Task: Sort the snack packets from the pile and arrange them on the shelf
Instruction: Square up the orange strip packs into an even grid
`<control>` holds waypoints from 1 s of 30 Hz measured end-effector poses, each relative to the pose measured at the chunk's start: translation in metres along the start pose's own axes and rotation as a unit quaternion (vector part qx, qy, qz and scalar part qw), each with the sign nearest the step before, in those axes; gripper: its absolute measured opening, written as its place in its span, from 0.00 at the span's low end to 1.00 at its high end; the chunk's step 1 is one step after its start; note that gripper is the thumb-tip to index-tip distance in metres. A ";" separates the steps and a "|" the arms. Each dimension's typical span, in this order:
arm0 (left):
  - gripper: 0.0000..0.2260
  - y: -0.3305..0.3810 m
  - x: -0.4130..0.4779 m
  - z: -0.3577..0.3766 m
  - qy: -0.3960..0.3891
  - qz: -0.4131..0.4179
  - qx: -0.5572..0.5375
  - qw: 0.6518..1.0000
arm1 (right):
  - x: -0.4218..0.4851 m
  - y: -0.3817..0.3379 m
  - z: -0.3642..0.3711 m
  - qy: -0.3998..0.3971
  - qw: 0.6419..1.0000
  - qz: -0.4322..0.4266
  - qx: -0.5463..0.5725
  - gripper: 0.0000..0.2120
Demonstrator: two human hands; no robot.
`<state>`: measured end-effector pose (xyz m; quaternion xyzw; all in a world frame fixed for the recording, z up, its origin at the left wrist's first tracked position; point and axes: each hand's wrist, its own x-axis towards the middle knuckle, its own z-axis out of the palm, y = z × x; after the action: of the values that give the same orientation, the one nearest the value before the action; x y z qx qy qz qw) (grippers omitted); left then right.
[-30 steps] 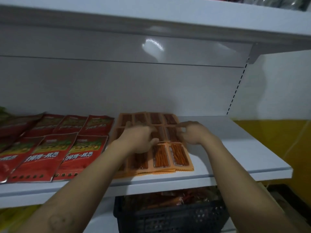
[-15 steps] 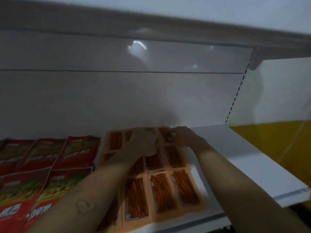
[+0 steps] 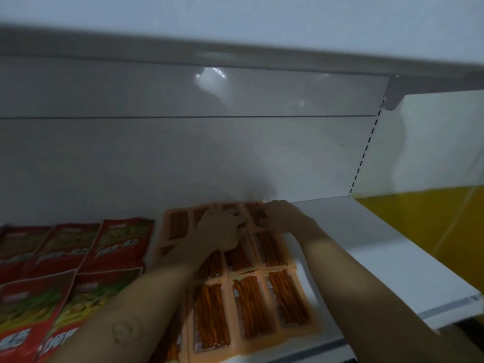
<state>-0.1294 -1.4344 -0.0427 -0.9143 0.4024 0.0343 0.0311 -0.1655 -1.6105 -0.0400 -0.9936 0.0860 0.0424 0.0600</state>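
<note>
On the shelf, listed by size.

1. Shelf (image 3: 379,260): white, flat, bare on its right part; packets cover the left and middle.
2. Back panel (image 3: 183,158): grey, glossy, upright behind the rows.
3. Red packets (image 3: 115,242): flat pouches in overlapping rows on the left of the shelf, just beside the orange group.
4. Orange packets (image 3: 251,305): windowed sleeves of thin sticks, laid flat mid-shelf in side-by-side columns, three rows deep. Long axis of each runs from the shelf's front lip toward the back panel, leaning slightly left as it goes back; the sticks inside lie along the same line. Window side up.
5. Left forearm (image 3: 162,281): crosses above the left column of the orange group.
6. Left hand (image 3: 222,231) and right hand (image 3: 285,217): close together at the rearmost orange row, near the back panel.
7. Fingers (image 3: 264,212): bent, tips down on a back-row packet. Blur hides whether either hand pinches it or only presses.

Step in hand, by judgement: placing or squaring the rear row of the orange group.

Next move calls for: seating that packet in line with its neighbours, then lifting both arms away without dragging the rows beneath.
</note>
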 end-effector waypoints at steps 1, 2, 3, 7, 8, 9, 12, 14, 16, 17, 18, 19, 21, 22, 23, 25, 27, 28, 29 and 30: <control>0.22 0.000 -0.002 0.000 0.002 -0.006 -0.011 1.000 | -0.005 -0.002 -0.002 0.017 1.000 -0.007 0.015 0.18; 0.23 0.001 -0.005 -0.001 0.009 -0.011 -0.023 1.000 | -0.012 -0.005 -0.005 0.032 0.999 -0.015 0.035 0.19; 0.23 0.000 -0.007 0.000 0.022 -0.014 -0.035 0.999 | -0.018 -0.007 -0.007 0.046 0.997 -0.023 0.055 0.19; 0.23 0.005 -0.032 -0.002 0.049 -0.040 -0.062 0.996 | -0.053 -0.018 -0.018 0.053 0.995 -0.056 0.056 0.20; 0.22 0.008 -0.042 -0.001 0.048 -0.056 -0.069 0.995 | -0.064 -0.020 -0.019 0.043 0.996 -0.055 0.053 0.20; 0.22 0.011 -0.054 -0.001 0.049 -0.070 -0.077 0.993 | -0.076 -0.023 -0.019 0.033 0.997 -0.051 0.053 0.20; 0.22 0.018 -0.090 0.007 0.063 -0.091 -0.083 0.990 | -0.113 -0.031 -0.010 0.021 0.997 -0.060 0.035 0.23; 0.22 0.024 -0.114 0.012 0.084 -0.103 -0.090 0.987 | -0.136 -0.037 0.000 0.029 0.997 -0.072 0.024 0.23; 0.22 0.034 -0.139 0.014 0.101 -0.125 -0.083 0.984 | -0.157 -0.047 0.011 0.038 0.995 -0.091 0.035 0.24; 0.21 0.039 -0.151 0.015 0.109 -0.133 -0.079 0.982 | -0.167 -0.053 0.015 0.043 0.993 -0.104 0.042 0.24; 0.21 0.043 -0.163 0.018 0.120 -0.138 -0.081 0.980 | -0.176 -0.058 0.018 0.050 0.991 -0.117 0.047 0.24; 0.20 0.046 -0.175 0.020 0.130 -0.141 -0.088 0.977 | -0.183 -0.062 0.020 0.053 0.989 -0.129 0.051 0.23; 0.20 0.048 -0.198 0.022 0.136 -0.158 -0.088 0.974 | -0.193 -0.068 0.024 0.043 0.987 -0.146 0.047 0.21; 0.21 0.046 -0.208 0.024 0.135 -0.171 -0.081 0.973 | -0.196 -0.071 0.024 0.035 0.987 -0.153 0.038 0.21; 0.22 0.044 -0.218 0.025 0.132 -0.183 -0.072 0.972 | -0.199 -0.073 0.025 0.030 0.986 -0.160 0.028 0.20; 0.24 0.039 -0.234 0.026 0.119 -0.193 -0.059 0.972 | -0.201 -0.076 0.027 0.030 0.985 -0.169 0.019 0.18; 0.24 0.033 -0.245 0.029 0.088 -0.190 -0.056 0.976 | -0.205 -0.079 0.031 0.044 0.983 -0.174 0.032 0.20; 0.24 0.030 -0.248 0.031 0.074 -0.187 -0.057 0.978 | -0.208 -0.081 0.034 0.057 0.981 -0.180 0.047 0.23; 0.24 0.027 -0.249 0.033 0.067 -0.184 -0.058 0.979 | -0.210 -0.084 0.036 0.068 0.978 -0.190 0.059 0.25; 0.23 0.026 -0.250 0.035 0.067 -0.181 -0.057 0.980 | -0.213 -0.088 0.037 0.073 0.975 -0.200 0.063 0.27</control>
<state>-0.3179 -1.2654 -0.0568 -0.9724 0.2292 -0.0099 -0.0427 -0.3621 -1.4840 -0.0461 -0.9853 -0.1078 -0.0487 0.1229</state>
